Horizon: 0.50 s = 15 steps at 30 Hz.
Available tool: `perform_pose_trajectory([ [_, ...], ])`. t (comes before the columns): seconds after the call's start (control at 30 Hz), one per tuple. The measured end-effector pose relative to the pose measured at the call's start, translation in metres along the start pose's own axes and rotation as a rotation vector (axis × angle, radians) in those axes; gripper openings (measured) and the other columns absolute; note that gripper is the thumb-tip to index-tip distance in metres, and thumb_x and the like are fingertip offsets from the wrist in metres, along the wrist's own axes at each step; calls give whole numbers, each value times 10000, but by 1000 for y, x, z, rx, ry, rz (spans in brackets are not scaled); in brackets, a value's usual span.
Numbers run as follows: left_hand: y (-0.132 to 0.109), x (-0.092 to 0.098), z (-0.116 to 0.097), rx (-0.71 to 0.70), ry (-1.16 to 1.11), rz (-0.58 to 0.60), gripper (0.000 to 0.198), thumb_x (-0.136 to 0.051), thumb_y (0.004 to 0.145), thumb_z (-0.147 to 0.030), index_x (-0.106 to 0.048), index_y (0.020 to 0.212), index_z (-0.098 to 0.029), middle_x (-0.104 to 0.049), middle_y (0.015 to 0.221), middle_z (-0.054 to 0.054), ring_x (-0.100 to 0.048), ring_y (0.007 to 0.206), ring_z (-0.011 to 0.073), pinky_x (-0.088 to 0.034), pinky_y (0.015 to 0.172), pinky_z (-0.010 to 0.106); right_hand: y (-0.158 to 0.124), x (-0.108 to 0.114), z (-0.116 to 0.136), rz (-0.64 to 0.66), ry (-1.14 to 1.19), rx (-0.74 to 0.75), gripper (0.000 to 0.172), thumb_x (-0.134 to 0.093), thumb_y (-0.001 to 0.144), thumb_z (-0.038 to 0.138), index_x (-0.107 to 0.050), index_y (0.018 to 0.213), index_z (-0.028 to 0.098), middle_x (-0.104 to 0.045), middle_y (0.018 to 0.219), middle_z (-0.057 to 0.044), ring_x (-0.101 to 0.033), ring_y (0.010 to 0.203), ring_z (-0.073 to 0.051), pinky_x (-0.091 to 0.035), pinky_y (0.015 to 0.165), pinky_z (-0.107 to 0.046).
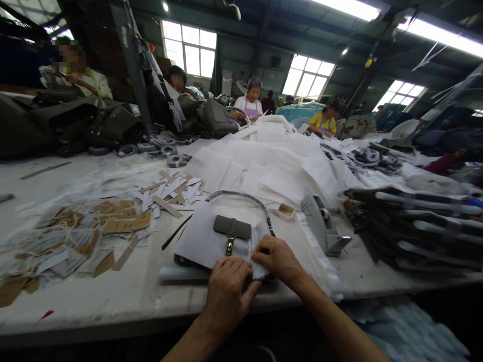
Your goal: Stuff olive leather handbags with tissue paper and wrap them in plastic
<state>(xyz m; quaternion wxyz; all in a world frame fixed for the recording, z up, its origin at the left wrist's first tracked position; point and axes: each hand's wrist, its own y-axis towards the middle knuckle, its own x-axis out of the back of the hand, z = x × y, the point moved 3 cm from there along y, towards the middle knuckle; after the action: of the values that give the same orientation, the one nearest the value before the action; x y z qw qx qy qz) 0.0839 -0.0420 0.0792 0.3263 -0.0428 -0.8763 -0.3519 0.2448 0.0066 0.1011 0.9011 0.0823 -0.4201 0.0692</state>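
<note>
A handbag [232,227] with a dark flap and a gold-coloured clasp lies before me on the table, its body covered by a white wrapping sheet [199,236]. Its wrapped handle [241,193] arches up at the back. My left hand [231,281] grips the bag's lower front edge, fingers bent over it and thumb apart. At the bag's right side my right hand [277,257] is closed, its fingertips pinching shiny clear plastic film [259,271]. The undersides of both hands are hidden.
Paper tags [121,223] and card strips [175,193] lie left. White sheets [260,166] are heaped behind the bag. A grey tape dispenser [320,226], small tray [285,211] and stacked dark bags [407,231] stand right. Several people work across the table [124,301].
</note>
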Motion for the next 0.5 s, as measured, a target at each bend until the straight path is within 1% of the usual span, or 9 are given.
perform_pose_trajectory([
  [0.1, 2, -5, 1, 24, 59, -23, 90, -608, 863, -202, -554, 793, -217, -640, 763, 1, -587, 752, 202, -383, 764, 366, -1, -2, -6, -53, 127, -11, 110, -716, 771, 167, -723, 674, 219, -654, 714, 22, -626, 701, -135, -459, 684, -238],
  [0.17, 3, -8, 2, 20, 83, -16, 125, -565, 875, -170, -530, 763, -215, -616, 736, -2, -567, 727, 194, -369, 748, 361, -2, -3, -7, -103, 208, -7, 105, -715, 776, 184, -718, 676, 214, -657, 713, 19, -627, 695, -137, -462, 684, -240],
  [0.23, 3, -9, 1, 4, 99, 2, 141, -541, 881, -163, -518, 751, -213, -604, 729, 0, -557, 726, 193, -363, 745, 358, -2, -6, -9, -118, 240, -17, 99, -715, 773, 197, -718, 676, 213, -661, 712, 17, -627, 694, -140, -463, 687, -242],
  [0.3, 3, -10, 0, -5, 117, 16, 142, -535, 884, -171, -516, 749, -213, -596, 727, 4, -549, 727, 195, -362, 739, 355, 1, -9, -12, -82, 207, -70, 93, -717, 762, 211, -720, 669, 214, -673, 719, 17, -631, 703, -143, -461, 689, -239],
  [0.4, 4, -8, 0, -29, 150, 19, 123, -533, 895, -191, -526, 774, -213, -588, 724, 5, -548, 715, 194, -370, 720, 351, 8, -13, -18, 35, 105, -191, 61, -724, 739, 235, -723, 683, 209, -701, 732, 22, -639, 706, -141, -447, 658, -225],
  [0.47, 5, -7, 1, -84, 176, 39, 57, -528, 908, -204, -571, 873, -212, -607, 758, 10, -564, 726, 193, -384, 723, 348, 13, -14, -21, 87, 59, -230, 45, -734, 717, 245, -726, 694, 207, -709, 714, 25, -638, 686, -139, -426, 618, -220],
  [0.5, 4, -6, 1, -126, 191, 55, 69, -523, 916, -208, -590, 933, -215, -623, 788, 14, -576, 739, 192, -394, 730, 348, 15, -14, -22, 100, 44, -235, 48, -742, 705, 252, -727, 694, 208, -707, 696, 26, -635, 675, -140, -413, 599, -219],
])
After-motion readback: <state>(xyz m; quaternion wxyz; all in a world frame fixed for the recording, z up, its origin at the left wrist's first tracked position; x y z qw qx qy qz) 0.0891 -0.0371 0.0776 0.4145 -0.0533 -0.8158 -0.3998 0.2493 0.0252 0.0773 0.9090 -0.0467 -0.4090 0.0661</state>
